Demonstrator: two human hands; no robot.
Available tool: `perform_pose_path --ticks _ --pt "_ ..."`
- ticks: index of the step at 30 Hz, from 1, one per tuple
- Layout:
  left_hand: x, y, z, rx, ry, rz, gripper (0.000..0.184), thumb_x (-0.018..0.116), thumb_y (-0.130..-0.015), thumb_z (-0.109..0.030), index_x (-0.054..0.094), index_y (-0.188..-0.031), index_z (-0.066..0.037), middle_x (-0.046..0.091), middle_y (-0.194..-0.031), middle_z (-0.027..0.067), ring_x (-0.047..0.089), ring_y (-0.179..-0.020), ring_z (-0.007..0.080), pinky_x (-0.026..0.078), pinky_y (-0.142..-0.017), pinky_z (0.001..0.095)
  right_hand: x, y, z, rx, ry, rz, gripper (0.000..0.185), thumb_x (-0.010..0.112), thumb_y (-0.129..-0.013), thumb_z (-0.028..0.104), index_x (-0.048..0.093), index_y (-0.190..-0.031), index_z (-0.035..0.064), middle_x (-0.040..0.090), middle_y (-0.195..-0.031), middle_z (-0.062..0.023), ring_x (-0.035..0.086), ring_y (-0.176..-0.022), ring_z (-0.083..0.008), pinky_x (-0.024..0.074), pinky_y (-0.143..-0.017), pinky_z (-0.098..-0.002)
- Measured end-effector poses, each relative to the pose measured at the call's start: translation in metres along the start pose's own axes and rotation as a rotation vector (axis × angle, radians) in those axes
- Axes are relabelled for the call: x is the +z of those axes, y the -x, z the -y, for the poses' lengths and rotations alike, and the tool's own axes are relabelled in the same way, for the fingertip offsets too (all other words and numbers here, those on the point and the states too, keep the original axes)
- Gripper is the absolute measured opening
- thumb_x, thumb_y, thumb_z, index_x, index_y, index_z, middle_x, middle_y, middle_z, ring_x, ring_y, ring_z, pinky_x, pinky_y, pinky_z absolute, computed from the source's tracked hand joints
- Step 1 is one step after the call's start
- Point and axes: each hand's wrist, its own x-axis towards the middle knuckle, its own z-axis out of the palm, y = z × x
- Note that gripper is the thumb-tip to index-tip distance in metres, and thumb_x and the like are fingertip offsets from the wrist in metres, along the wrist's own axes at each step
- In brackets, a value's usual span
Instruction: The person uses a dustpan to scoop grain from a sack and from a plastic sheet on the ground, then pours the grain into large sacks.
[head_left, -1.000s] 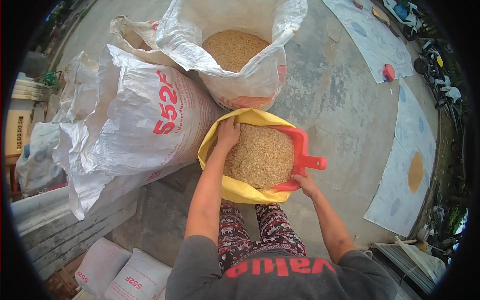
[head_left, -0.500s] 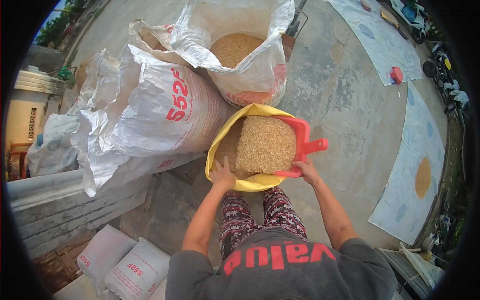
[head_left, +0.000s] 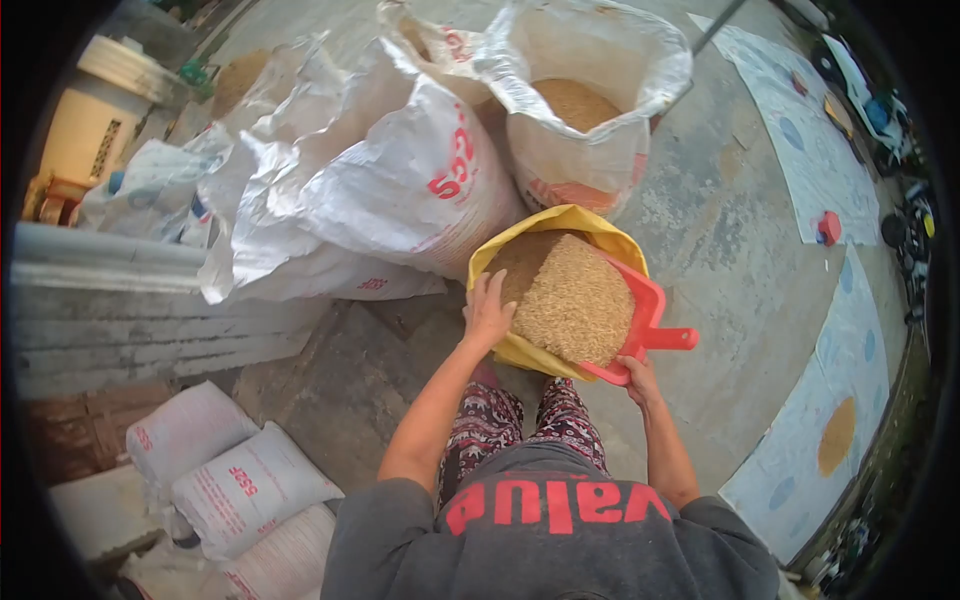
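A yellow-rimmed sack stands open in front of my legs, with grain inside it. A red plastic dustpan, heaped with grain, sits tilted in its mouth, and its short handle points right. My right hand grips the near corner of the dustpan, not the handle. At the sack's left rim rests my left hand, its fingers spread and stretched along the edge. The thumb's hold on the rim is hard to make out.
A tall white sack with grain stands just beyond. Left of it lean white sacks marked 552F. Filled sacks lie at lower left beside a low wall. Pale sheets cover the ground at right, one bearing a grain pile.
The view has shifted, so everything sits further right and slightly lower. The dustpan has tilted a little clockwise with my right hand on it. My left hand has moved up along the sack's rim.
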Motion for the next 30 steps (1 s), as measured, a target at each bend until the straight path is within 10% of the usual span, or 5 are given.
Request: perform_pose_path --ticks 6,10,12,15,30 --pt "0.006 0.023 0.026 -0.133 0.119 -0.335 0.041 0.05 -0.08 -0.028 0.045 -0.115 -0.008 0.044 -0.114 0.0166 0.043 -0.106 0.0312 0.035 -0.086 0.0432 0.013 0.029 -0.009 -0.032 -0.058 -0.028 0.032 0.051 -0.076 0.001 0.046 -0.107 0.0027 0.055 -0.098 -0.0068 0.055 -0.086 -0.017 0.0486 -0.07 -0.0298" --pt "-0.025 0.033 0.029 -0.276 0.627 -0.238 0.031 0.04 -0.085 -0.024 0.056 -0.077 0.001 0.058 -0.063 0.0133 0.058 -0.064 0.0264 0.045 -0.063 0.0336 0.024 0.052 -0.01 -0.036 -0.081 -0.064 0.035 0.051 -0.076 0.001 0.043 -0.111 0.0027 0.054 -0.1 -0.0071 0.056 -0.086 -0.018 0.0492 -0.068 -0.0302" --pt "-0.016 0.029 0.046 -0.113 0.628 -0.357 0.021 0.049 -0.078 -0.014 0.052 -0.093 0.001 0.059 -0.073 0.0131 0.058 -0.066 0.0255 0.046 -0.064 0.0329 0.028 0.057 -0.018 -0.051 -0.118 -0.074 0.034 0.051 -0.077 0.002 0.043 -0.11 0.0028 0.054 -0.099 -0.0069 0.056 -0.083 -0.0178 0.0501 -0.063 -0.0296" --pt "-0.048 0.033 0.042 -0.123 0.588 -0.108 0.055 0.062 -0.071 -0.021 0.04 -0.118 -0.004 0.034 -0.118 0.0227 0.034 -0.113 0.0336 0.03 -0.094 0.0357 0.044 0.081 -0.013 -0.027 -0.103 -0.107 0.03 0.052 -0.076 0.005 0.045 -0.106 0.0034 0.056 -0.094 -0.0066 0.058 -0.074 -0.0178 0.0507 -0.053 -0.0277" --pt "-0.111 0.038 0.12 -0.374 0.825 -0.265 0.04 0.057 -0.077 -0.031 0.054 -0.102 0.001 0.057 -0.095 0.0155 0.054 -0.09 0.0228 0.042 -0.078 0.0318 0.101 0.108 0.021 -0.147 -0.014 0.081 0.037 0.049 -0.073 -0.002 0.044 -0.11 -0.0001 0.054 -0.099 -0.0078 0.055 -0.088 -0.0182 0.0475 -0.074 -0.0295"
